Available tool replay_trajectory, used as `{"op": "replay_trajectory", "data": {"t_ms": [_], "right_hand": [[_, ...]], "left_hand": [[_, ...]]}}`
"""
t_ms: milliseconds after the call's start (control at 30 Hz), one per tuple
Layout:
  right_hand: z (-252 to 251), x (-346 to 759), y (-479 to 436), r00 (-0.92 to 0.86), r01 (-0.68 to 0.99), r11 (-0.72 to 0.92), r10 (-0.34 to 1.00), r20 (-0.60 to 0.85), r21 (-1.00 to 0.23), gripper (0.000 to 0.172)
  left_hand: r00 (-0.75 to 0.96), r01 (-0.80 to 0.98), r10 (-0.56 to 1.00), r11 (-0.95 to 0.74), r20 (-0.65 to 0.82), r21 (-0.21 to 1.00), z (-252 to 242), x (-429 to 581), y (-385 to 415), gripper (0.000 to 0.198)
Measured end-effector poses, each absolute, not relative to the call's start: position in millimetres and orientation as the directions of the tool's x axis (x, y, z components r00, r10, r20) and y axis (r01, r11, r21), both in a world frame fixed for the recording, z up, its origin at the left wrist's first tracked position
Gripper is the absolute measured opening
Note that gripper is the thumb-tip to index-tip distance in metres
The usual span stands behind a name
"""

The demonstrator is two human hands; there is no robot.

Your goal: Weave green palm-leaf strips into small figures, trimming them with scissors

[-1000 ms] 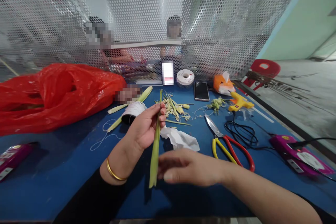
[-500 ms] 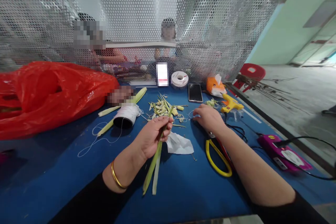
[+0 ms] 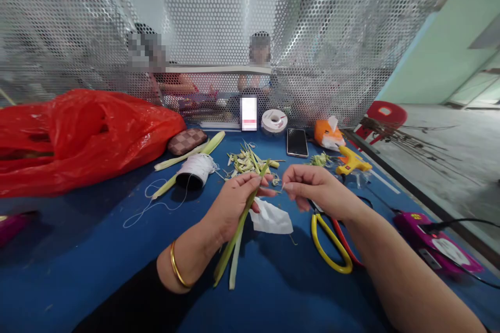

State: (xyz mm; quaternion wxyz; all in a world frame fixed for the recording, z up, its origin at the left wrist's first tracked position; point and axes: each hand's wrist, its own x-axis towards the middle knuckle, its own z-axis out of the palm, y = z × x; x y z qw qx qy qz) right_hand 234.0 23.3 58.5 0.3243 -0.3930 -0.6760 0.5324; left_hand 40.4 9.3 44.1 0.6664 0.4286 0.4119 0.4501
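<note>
Long green leaf strips [image 3: 233, 250] are pinched in my left hand [image 3: 230, 208], which is closed around their upper part; their lower ends hang toward me. My right hand [image 3: 318, 190] is closed in a pinch, close to the left fingertips, on a thin pale thread [image 3: 283, 186] that is hard to make out. Below the hands lies a piece of white tissue [image 3: 271, 217]. Scissors with yellow and red handles [image 3: 330, 247] rest under my right wrist. A heap of leaf scraps [image 3: 248, 160] lies just beyond my left hand.
To the left are a spool of white thread [image 3: 195, 169], a checkered pouch [image 3: 188, 141] and a red plastic bag [image 3: 89, 140]. A phone [image 3: 297, 142], ribbon roll [image 3: 274, 122], yellow glue gun [image 3: 352, 160] and purple power strip [image 3: 435, 242] sit right. People sit behind the perforated screen [image 3: 203, 21].
My right hand has lifted from beside the scissors and come back toward the left fingertips, now pinching the thin thread. The left hand still holds the leaf strips. The view has shifted slightly.
</note>
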Motion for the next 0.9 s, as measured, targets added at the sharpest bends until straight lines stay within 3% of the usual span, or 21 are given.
{"op": "replay_trajectory", "data": {"t_ms": [300, 567, 900], "right_hand": [[53.4, 225.0, 23.1, -0.387, 0.314, 0.266, 0.912, 0.133, -0.912, 0.015], [56.7, 224.5, 20.1, -0.334, 0.221, 0.205, 0.934, 0.124, -0.953, 0.02], [56.8, 223.4, 20.9, -0.221, 0.215, 0.358, 0.924, 0.312, -0.908, 0.016]], "left_hand": [[0.459, -0.204, 0.832, 0.439, -0.311, 0.875, 44.2, 37.8, 7.3, 0.016], [0.497, -0.256, 0.825, 0.437, -0.271, 0.862, 40.7, 31.7, 12.9, 0.013], [0.526, -0.15, 0.798, 0.427, -0.293, 0.892, 45.7, 31.2, 12.0, 0.018]]}}
